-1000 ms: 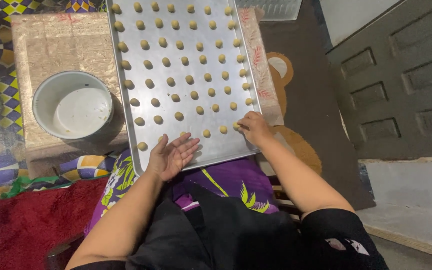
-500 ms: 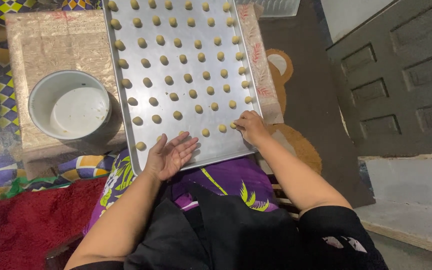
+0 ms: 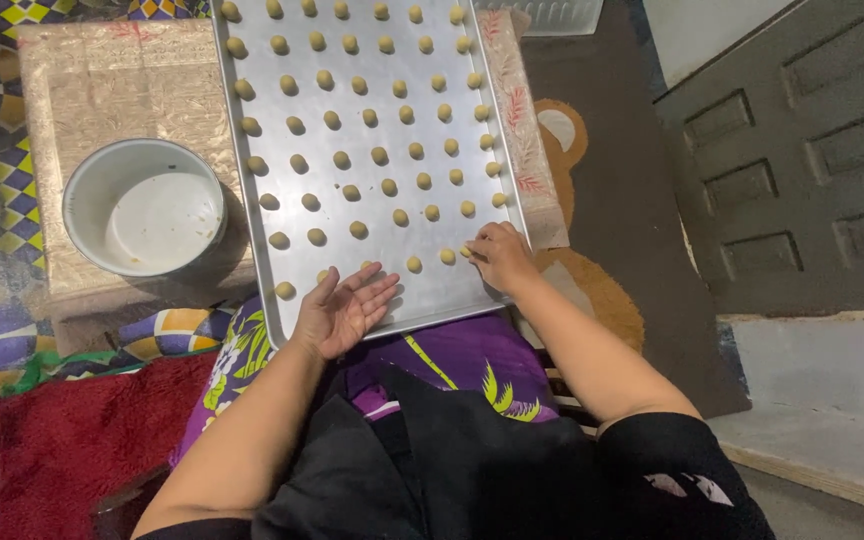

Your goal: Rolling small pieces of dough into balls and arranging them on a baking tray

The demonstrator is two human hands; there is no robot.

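We're setting a dough ball [image 3: 466, 251] down at the near right corner of the baking tray [image 3: 252, 235], our right hand [image 3: 500, 255] pinched narrow around it. Our left hand [image 3: 342, 310] lies open, palm up, empty on the tray's near edge. We judge the next ball belongs in the near row's gap, spaced evenly.

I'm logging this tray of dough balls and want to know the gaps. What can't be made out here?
- Tray: far end cut by the head view's top edge, so the dough ball count is unknown.
- Right hand: fingertips curl under; whether they pinch a ball is hidden.
- Bowl: looks white inside; contents unclear.
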